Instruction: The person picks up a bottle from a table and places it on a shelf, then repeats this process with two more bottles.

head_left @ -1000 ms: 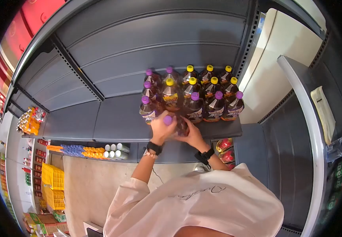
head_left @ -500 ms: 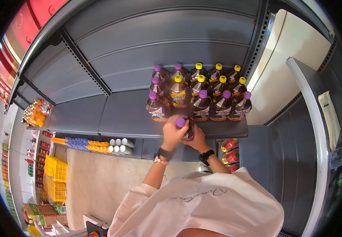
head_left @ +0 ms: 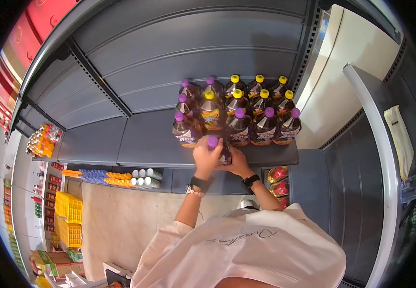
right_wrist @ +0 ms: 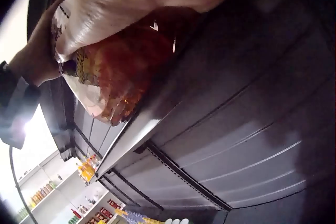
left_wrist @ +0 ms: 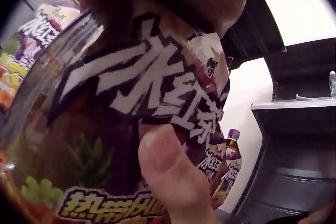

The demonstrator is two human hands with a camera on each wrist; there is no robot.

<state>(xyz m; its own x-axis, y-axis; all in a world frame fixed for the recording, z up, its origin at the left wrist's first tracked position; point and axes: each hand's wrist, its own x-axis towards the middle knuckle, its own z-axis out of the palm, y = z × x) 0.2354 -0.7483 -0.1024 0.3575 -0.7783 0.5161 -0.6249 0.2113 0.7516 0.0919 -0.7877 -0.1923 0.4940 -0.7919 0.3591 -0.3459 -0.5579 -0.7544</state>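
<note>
Both hands hold one bottle of iced tea [head_left: 225,156] with a purple cap, at the shelf's front edge. My left hand [head_left: 206,157] grips it near the top, from the left side. The right hand [head_left: 238,163] holds its lower body from the right. In the left wrist view a thumb [left_wrist: 168,161] lies across the purple label [left_wrist: 142,82]. In the right wrist view the bottle's reddish base [right_wrist: 118,98] shows tilted over the shelf edge. Just behind it are more purple-capped bottles [head_left: 185,132], a yellow-capped bottle [head_left: 211,117] facing the gap between them.
Rows of similar bottles [head_left: 264,129] stand on the grey shelf [head_left: 145,139], the front ones purple-capped. White-topped cans [head_left: 143,182] lie on the lower shelf, with red-topped packs [head_left: 279,180] to the right. A shelf rail [head_left: 366,105] curves at right; yellow crates [head_left: 68,211] are far left.
The held bottle has shifted slightly right relative to the row and, over the last half second, a little closer to the bottles behind. Both hands stay on it. The head view has shifted slightly.
</note>
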